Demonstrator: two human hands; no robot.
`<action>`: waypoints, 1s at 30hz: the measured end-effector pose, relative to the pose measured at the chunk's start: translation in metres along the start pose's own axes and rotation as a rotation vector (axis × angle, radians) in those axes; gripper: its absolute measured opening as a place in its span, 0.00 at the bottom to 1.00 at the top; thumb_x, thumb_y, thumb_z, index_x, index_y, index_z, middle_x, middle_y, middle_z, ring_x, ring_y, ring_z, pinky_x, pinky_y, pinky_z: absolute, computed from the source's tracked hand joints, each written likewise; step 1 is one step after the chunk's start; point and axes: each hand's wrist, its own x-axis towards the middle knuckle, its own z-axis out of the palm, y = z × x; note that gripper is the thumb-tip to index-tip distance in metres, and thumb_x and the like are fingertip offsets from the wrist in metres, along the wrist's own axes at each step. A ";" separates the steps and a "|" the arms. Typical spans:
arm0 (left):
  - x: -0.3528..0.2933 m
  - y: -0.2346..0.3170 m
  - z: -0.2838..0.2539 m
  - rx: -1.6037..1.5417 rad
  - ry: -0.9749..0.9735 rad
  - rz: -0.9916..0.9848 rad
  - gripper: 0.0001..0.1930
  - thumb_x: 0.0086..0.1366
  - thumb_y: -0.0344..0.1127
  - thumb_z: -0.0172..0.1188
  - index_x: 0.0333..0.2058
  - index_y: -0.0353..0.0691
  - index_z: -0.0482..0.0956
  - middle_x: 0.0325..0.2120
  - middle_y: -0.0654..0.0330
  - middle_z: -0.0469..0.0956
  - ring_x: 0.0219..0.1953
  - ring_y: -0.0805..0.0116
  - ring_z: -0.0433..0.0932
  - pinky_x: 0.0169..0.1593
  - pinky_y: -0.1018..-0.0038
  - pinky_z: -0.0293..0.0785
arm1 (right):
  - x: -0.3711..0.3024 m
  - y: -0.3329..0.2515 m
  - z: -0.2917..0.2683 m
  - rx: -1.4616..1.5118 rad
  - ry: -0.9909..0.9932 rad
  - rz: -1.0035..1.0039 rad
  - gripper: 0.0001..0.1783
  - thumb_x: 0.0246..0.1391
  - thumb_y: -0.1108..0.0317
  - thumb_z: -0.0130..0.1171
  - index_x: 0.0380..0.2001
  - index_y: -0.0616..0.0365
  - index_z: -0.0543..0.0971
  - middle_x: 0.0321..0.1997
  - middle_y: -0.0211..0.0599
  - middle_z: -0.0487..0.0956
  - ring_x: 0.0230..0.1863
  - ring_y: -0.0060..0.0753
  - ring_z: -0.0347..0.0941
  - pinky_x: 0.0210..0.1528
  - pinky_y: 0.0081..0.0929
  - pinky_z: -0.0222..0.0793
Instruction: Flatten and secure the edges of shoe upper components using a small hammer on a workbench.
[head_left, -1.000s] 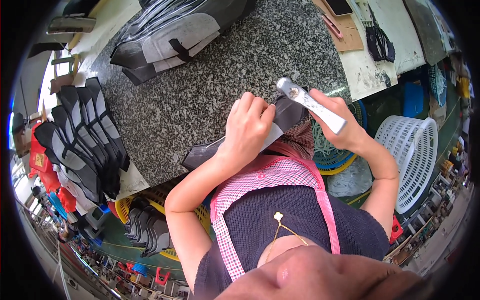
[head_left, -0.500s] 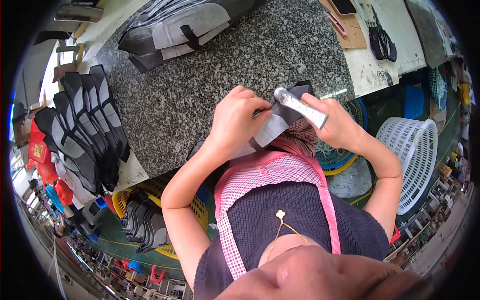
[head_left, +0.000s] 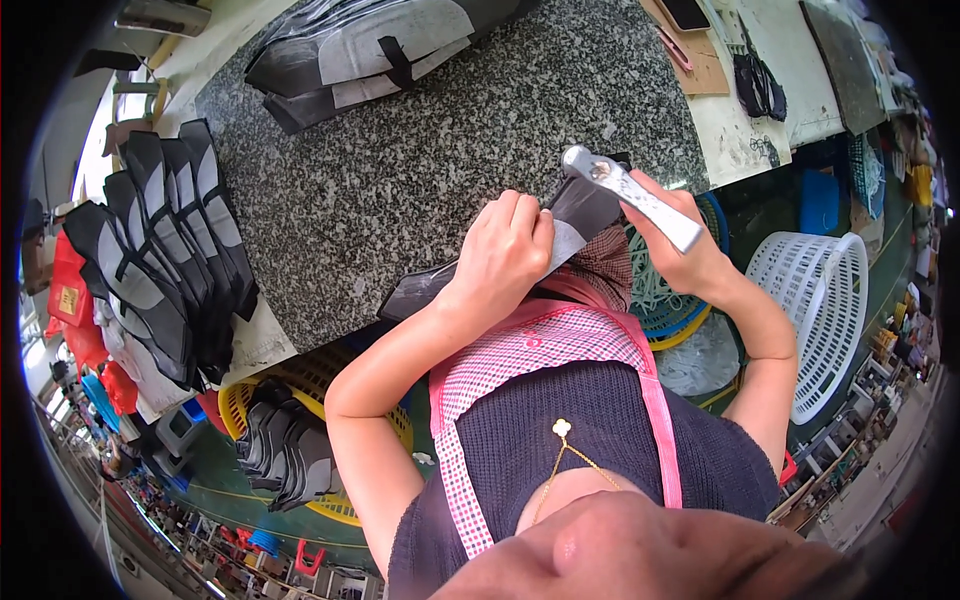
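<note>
Across the near edge of a speckled granite slab (head_left: 390, 180) lies a flat black and grey piece (head_left: 583, 212), perhaps of leather or cloth. My left hand (head_left: 507, 240) is closed over its middle, fingers curled, hiding part of it. In my right hand (head_left: 680, 240) is a hammer (head_left: 640, 197) with a worn silver metal head. The fist wraps the handle, which is mostly hidden. The rounded end of the head hangs over the far right end of the piece; I cannot tell whether they touch.
Similar pieces lie in a stack (head_left: 390, 50) at the slab's far side and fanned out (head_left: 165, 250) on the left. More fill a yellow basket (head_left: 235, 405) below. At right are a phone (head_left: 684, 12), a white basket (head_left: 810, 320) and a blue-yellow basket (head_left: 665, 340).
My left hand has shifted right and nearer, from pinching the piece to lying over it. The hammer has moved slightly right with my right hand.
</note>
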 end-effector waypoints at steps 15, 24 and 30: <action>-0.017 -0.008 -0.009 -0.249 0.055 -0.164 0.07 0.56 0.24 0.66 0.35 0.36 0.83 0.28 0.56 0.75 0.31 0.56 0.76 0.35 0.63 0.75 | -0.006 -0.004 0.009 0.002 -0.185 -0.046 0.16 0.56 0.78 0.55 0.49 0.68 0.73 0.30 0.56 0.77 0.31 0.58 0.78 0.33 0.40 0.70; 0.043 -0.020 0.014 -0.376 0.126 -0.140 0.05 0.58 0.27 0.64 0.34 0.36 0.83 0.29 0.54 0.75 0.33 0.52 0.77 0.36 0.61 0.74 | -0.003 0.019 -0.014 0.069 0.275 -0.040 0.11 0.65 0.69 0.52 0.46 0.66 0.74 0.24 0.51 0.77 0.25 0.39 0.78 0.29 0.37 0.69; 0.059 -0.026 0.002 -0.570 -0.088 -0.381 0.09 0.58 0.29 0.70 0.38 0.35 0.86 0.29 0.52 0.80 0.30 0.62 0.83 0.37 0.70 0.79 | 0.011 0.033 -0.009 0.121 0.247 0.006 0.15 0.68 0.63 0.48 0.47 0.65 0.73 0.29 0.58 0.77 0.35 0.68 0.73 0.33 0.44 0.70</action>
